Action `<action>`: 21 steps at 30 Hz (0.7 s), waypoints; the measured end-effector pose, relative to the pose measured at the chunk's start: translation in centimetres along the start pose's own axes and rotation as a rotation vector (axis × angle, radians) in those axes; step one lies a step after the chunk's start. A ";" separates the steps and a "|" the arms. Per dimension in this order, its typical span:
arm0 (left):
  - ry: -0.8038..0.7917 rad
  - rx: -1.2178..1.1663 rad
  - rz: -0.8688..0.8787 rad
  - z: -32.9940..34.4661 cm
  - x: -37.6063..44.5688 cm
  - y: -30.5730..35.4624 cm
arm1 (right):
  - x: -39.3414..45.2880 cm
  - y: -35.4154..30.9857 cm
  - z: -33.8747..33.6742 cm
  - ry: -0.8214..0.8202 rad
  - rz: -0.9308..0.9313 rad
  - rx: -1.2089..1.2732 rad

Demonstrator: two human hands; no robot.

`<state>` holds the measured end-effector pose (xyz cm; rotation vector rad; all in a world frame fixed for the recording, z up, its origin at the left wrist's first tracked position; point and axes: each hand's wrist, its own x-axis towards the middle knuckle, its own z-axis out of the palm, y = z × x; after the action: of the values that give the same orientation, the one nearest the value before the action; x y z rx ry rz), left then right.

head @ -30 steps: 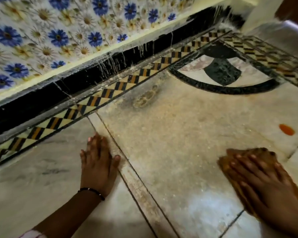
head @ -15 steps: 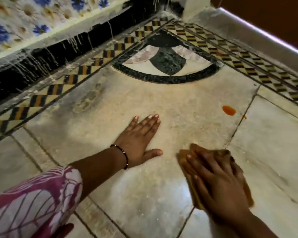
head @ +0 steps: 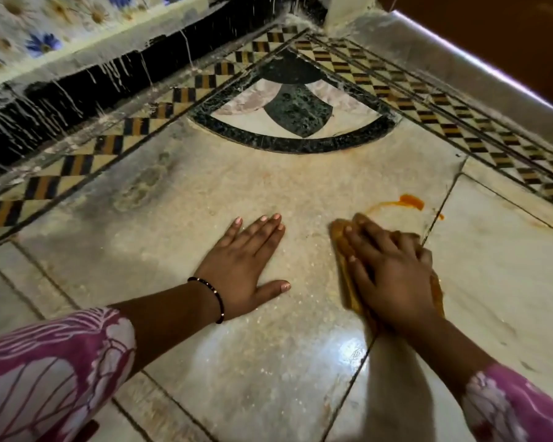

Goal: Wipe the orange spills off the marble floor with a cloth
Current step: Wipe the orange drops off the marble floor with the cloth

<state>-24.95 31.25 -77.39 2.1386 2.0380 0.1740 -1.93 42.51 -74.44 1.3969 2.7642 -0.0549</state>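
Cloth (head: 340,242) sits under the flat, wide right grip (head: 393,275); a careless push could smear the spill (head: 411,200) just beyond across the floor (head: 300,186). Left grip (head: 240,269) wide, empty.

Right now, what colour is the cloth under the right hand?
Orange-brown cloth, pressed flat under the right hand; shows in the head view.

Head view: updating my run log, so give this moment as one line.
left hand flat on floor | right hand pressing cloth | orange spill streaked just beyond cloth | wipe unfinished
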 end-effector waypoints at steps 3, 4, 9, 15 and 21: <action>0.014 -0.012 -0.008 0.1 0.0 0.2 | -5.3 2.4 0.1 -0.024 -0.135 0.050; 0.021 -0.017 -0.014 0.2 -0.1 0.3 | -6.1 4.1 0.0 -0.023 -0.121 0.081; 0.031 -0.017 -0.021 0.2 -0.1 0.5 | -2.5 11.7 -0.3 0.095 0.343 0.136; 0.040 -0.039 -0.025 0.1 -0.2 0.3 | 9.6 8.5 -1.0 0.061 0.508 0.160; 0.038 -0.036 -0.035 0.1 -0.3 0.4 | 5.0 2.5 0.0 0.052 0.025 0.111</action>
<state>-24.58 30.95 -77.45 2.0931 2.0749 0.2467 -2.88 48.05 -74.77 1.4778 2.8256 -0.1767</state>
